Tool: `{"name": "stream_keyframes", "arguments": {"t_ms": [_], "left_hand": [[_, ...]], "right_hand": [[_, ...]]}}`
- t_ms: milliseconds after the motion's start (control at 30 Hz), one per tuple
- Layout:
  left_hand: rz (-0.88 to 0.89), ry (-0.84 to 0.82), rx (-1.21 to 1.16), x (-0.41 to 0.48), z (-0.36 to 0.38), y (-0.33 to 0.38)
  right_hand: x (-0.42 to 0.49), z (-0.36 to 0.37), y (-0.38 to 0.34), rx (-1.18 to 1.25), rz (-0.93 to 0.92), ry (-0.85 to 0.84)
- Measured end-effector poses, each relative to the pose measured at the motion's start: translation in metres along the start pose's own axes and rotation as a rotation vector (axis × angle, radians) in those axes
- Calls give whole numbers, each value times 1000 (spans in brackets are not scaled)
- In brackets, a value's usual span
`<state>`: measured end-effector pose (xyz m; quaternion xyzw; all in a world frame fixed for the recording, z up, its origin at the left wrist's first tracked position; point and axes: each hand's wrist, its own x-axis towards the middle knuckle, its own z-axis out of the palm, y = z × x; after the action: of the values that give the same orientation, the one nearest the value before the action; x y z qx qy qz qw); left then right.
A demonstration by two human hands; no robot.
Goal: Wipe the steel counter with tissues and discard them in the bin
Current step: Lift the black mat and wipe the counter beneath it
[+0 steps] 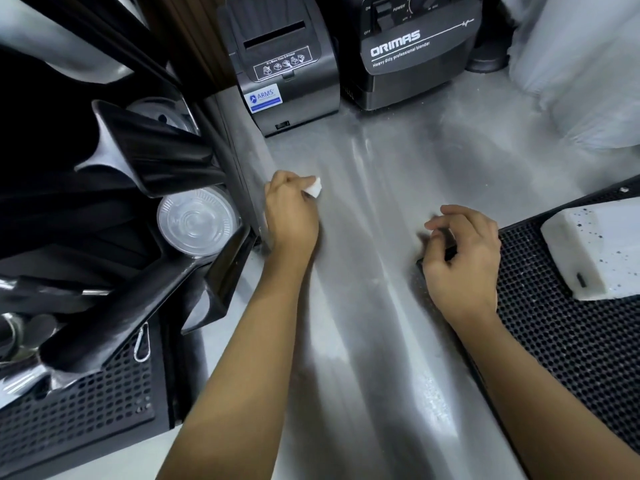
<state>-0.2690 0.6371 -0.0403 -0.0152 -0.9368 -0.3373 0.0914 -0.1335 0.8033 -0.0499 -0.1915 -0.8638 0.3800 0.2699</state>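
Left hand [291, 209] pinches tissue [313, 187] at fingertips, on steel counter [363, 306] left edge.

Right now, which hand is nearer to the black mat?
Right. The right hand is at the black mat's left corner; the left hand, holding a tissue, is across the counter, near its left edge.

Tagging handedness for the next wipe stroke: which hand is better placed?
Left. The left hand pinches the tissue on the steel counter by its left edge; the right hand holds no tissue and seems to grip the black mat by its corner.
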Motion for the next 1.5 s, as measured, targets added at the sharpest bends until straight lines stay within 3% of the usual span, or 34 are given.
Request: {"name": "stream_keyframes", "arguments": {"t_ms": [233,300,467,567,633,767,1000,1167,1300,1433,1500], "left_hand": [[75,-140,-163,-111,-37,-9],[-2,-168,-222,-130,-54,-11],[-207,227,-69,-114,-85,-40],[-346,228,-60,-99,-82,-59],[-282,210,-50,-94,-75,-58],[72,37,0,-102,-66,-43],[-59,178,-58,-93,-58,-45],[123,-42,-100,-147,-40,-6],[138,-276,-215,-152,-49,6],[17,-87,-203,-92,-60,-10],[28,-85,-106,-78,-54,-17]], "right_hand": [[-1,0,1,10,-7,4],[-1,-1,0,22,-3,-3],[-13,-15,-8,55,-25,26],[-38,-35,-15,57,-20,33],[-57,-52,-13,31,-3,28],[-78,-82,-4,-45,56,2],[-87,-76,11,-183,29,-112],[-86,-76,13,-178,48,-85],[-86,-76,15,-178,54,-76],[-86,-78,14,-142,49,-67],[-88,-83,11,-98,41,-71]]}}
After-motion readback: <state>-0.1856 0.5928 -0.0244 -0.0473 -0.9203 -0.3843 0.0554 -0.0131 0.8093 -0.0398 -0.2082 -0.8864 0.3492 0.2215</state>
